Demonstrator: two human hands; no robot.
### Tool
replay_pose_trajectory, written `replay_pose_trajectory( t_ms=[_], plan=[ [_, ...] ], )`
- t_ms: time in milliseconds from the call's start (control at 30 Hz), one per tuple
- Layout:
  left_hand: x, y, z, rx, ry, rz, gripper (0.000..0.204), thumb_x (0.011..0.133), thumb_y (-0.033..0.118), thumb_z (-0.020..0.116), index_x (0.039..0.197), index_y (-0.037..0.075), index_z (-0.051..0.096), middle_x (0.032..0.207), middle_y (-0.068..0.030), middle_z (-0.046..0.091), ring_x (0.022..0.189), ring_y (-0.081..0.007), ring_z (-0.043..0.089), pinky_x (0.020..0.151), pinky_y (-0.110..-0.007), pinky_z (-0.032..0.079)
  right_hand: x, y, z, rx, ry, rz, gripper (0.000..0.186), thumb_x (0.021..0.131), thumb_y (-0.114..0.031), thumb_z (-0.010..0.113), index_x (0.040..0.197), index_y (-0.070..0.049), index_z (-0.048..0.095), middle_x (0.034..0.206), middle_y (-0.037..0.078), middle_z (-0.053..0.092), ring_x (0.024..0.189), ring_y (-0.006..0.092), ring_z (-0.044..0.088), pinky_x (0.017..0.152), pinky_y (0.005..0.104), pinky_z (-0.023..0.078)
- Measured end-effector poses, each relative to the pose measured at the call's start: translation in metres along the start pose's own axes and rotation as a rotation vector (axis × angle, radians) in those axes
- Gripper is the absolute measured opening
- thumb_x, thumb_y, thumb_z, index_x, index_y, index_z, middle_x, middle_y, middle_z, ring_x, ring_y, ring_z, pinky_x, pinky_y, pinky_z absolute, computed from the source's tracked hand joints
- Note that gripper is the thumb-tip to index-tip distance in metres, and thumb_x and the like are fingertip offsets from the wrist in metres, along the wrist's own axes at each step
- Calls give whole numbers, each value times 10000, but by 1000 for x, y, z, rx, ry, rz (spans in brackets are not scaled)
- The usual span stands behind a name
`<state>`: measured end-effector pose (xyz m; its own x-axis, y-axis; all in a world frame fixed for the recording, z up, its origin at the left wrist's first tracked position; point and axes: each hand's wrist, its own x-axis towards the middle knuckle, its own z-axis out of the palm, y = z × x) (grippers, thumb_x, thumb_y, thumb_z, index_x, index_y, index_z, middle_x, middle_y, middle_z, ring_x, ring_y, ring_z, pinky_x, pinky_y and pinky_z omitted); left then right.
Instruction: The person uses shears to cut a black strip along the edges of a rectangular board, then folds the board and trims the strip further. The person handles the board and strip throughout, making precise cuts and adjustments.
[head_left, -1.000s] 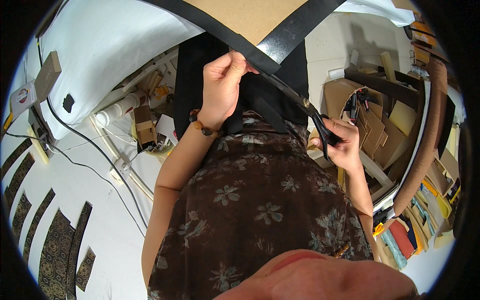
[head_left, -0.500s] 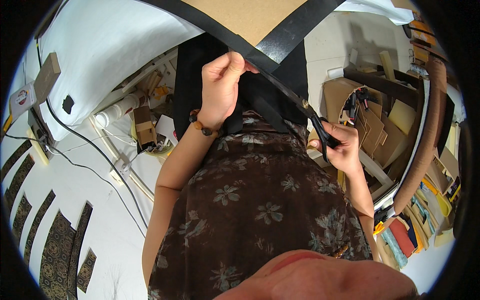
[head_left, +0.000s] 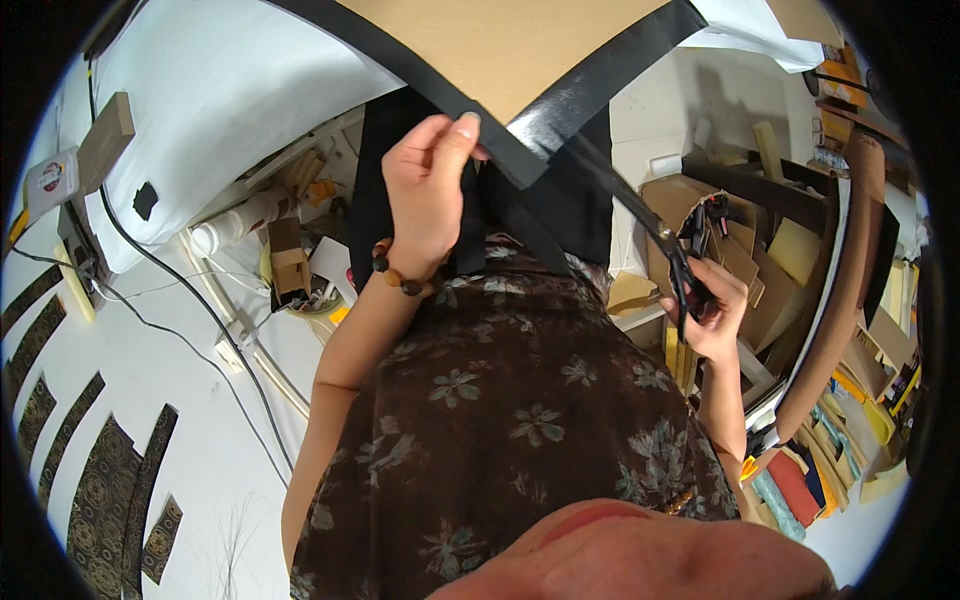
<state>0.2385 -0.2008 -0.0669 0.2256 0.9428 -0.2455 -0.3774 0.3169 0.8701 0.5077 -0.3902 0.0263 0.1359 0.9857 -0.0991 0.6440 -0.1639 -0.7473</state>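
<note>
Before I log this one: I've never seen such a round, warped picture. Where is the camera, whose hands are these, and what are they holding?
The camera sits on a person's head and looks down through a fisheye lens, so straight edges bend near the rim. The flowered brown dress is the wearer's own. There is no machine here, only two bare hands. The left hand, with a bead bracelet at the wrist, pinches a black strip that borders a tan board at its corner. The right hand has its grip closed around black scissors, whose blades point up toward that corner. Below lie a white floor with cables, cardboard scraps on the right and patterned dark pieces on the lower left.
</note>
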Motion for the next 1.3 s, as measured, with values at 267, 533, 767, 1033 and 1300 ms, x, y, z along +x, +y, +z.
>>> replay_pose_trajectory(
  t_ms=[267, 533, 767, 1033, 1300],
  plan=[
    [0, 21, -36, 2, -7, 17, 86, 898, 60, 691, 852, 9, 639, 789, 65, 575, 729, -18, 487, 686, -181, 383, 15, 2, 15, 93, 81, -45, 419, 665, -60, 814, 1018, 100, 655, 737, 39, 548, 630, 101, 477, 566, 227, 386],
    [4, 49, -84, 56, 13, 41, 96, 903, 66, 690, 955, -12, 670, 856, 48, 623, 782, -28, 532, 723, -183, 414, 56, -15, 26, 43, -29, -170, 417, 656, -11, 798, 1035, 94, 656, 711, 50, 554, 632, 115, 513, 591, 231, 424],
    [4, 61, -103, 99, 45, 51, 105, 907, 83, 690, 945, -13, 671, 843, 55, 616, 760, -17, 518, 688, -171, 403, 97, -36, 25, -35, -85, -297, 421, 630, -45, 791, 1005, 94, 660, 674, 52, 540, 610, 122, 515, 558, 232, 423],
    [3, 80, -112, 320, 70, 44, 163, 929, 123, 660, 958, -37, 661, 851, 7, 654, 754, -62, 557, 724, -212, 446, 128, -53, 25, -32, -127, -372, 400, 638, -28, 780, 1001, 88, 659, 688, 63, 544, 596, 125, 509, 549, 223, 409],
    [-43, 103, -74, 1200, 101, 728, 400, 699, 158, 834, 1006, 52, 599, 1030, -118, 549, 908, -294, 545, 765, -367, 462, 168, -78, 12, -328, -116, -548, 404, 627, -16, 769, 1006, 69, 654, 750, 106, 575, 609, 172, 562, 552, 263, 475]
  ],
)
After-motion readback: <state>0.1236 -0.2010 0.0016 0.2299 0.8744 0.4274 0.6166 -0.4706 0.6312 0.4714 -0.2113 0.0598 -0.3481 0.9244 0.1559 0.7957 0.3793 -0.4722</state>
